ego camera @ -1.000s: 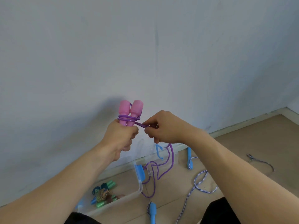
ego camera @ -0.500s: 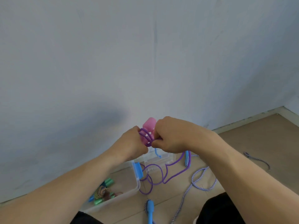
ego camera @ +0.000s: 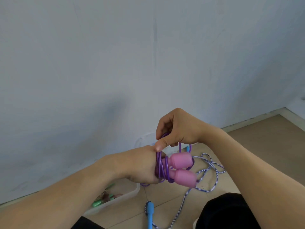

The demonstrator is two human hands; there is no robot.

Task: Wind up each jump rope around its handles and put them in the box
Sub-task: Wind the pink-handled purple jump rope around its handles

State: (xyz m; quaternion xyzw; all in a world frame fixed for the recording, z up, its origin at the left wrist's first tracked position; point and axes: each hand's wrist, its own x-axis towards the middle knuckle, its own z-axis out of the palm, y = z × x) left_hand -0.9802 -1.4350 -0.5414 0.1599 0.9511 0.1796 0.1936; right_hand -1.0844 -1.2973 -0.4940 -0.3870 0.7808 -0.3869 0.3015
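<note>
My left hand point(ego camera: 142, 164) grips the two pink handles point(ego camera: 181, 169) of a jump rope side by side, their fat ends pointing right. Several turns of purple rope point(ego camera: 162, 169) lie wound around the handles beside my fingers. Above them, my right hand point(ego camera: 178, 129) pinches a loop of the purple rope between thumb and fingers. The clear plastic box point(ego camera: 127, 196) stands on the floor below my left arm, with a wound green-handled rope point(ego camera: 102, 199) inside.
A blue-handled rope point(ego camera: 150, 214) with a blue-and-white striped cord point(ego camera: 212, 171) sprawls loose on the tan floor to the right of the box. A pale wall rises just behind. My dark-clothed knees fill the bottom edge.
The pink handles have tipped from upright to pointing right and have come down lower. More purple rope is wound on them, and the hanging loop below has nearly gone.
</note>
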